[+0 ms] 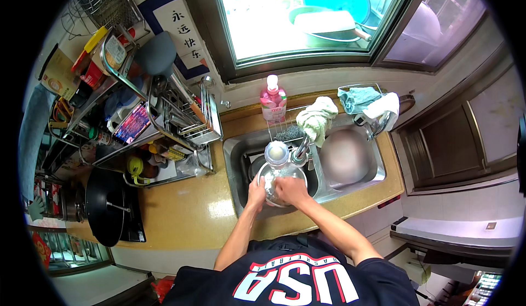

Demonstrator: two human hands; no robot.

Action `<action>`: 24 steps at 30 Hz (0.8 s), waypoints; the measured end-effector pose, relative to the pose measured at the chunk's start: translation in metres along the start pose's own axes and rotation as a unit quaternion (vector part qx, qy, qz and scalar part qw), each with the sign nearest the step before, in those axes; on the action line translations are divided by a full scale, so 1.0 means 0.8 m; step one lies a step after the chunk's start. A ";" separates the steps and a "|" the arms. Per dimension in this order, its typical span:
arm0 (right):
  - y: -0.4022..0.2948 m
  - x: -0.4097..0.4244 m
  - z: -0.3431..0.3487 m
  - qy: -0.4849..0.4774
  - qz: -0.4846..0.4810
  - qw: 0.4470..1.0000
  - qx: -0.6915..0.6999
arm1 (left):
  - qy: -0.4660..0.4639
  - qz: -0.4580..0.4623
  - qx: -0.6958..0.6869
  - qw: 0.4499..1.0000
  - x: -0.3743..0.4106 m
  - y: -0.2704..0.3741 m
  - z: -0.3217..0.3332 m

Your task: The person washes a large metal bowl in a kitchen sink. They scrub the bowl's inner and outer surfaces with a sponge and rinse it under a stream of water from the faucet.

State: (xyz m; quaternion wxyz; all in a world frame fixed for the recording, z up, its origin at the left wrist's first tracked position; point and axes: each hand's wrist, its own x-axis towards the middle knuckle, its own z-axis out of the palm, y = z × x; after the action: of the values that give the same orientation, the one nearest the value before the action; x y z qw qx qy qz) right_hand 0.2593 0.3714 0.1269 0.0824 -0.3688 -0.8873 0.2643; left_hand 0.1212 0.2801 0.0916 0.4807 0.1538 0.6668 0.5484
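My left hand (pixel 257 195) grips the left rim of a shiny round bowl (pixel 269 174), held over the left basin of a double steel sink (pixel 233 158). My right hand (pixel 291 190) reaches into the bowl with its fingers bent. Whether those fingers hold anything is hidden. Just beyond the bowl is a faucet (pixel 299 156) with a pale, round filter-like head (pixel 276 153) over the bowl's far edge. Below and behind the bowl, a dark pan or pot (pixel 255 166) shows in part inside the basin.
A pink soap bottle (pixel 273 102) stands behind the sink, beside a wire rack holding a dark scrubber (pixel 290 133). A pale green cloth (pixel 317 119) hangs by the faucet. The right basin holds a large round pan or lid (pixel 345 156). Leftward are a loaded shelf (pixel 135 137) and a black wok (pixel 104 207).
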 end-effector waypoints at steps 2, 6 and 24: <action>0.004 0.012 0.001 0.042 0.059 0.997 0.026 | -0.006 0.030 0.016 0.999 0.018 -0.033 -0.008; -0.003 -0.015 -0.010 -0.011 -0.054 0.997 0.055 | -0.014 -0.108 -0.029 0.994 -0.012 0.049 0.006; 0.035 0.015 -0.019 0.008 -0.001 1.000 0.004 | 0.065 0.060 -0.015 0.996 0.004 -0.032 0.045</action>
State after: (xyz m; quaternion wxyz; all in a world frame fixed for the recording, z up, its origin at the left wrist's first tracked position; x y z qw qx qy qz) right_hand 0.2734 0.4023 0.1239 0.0912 -0.3700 -0.8860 0.2643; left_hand 0.1564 0.2946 0.0700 0.4049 0.1499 0.6778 0.5952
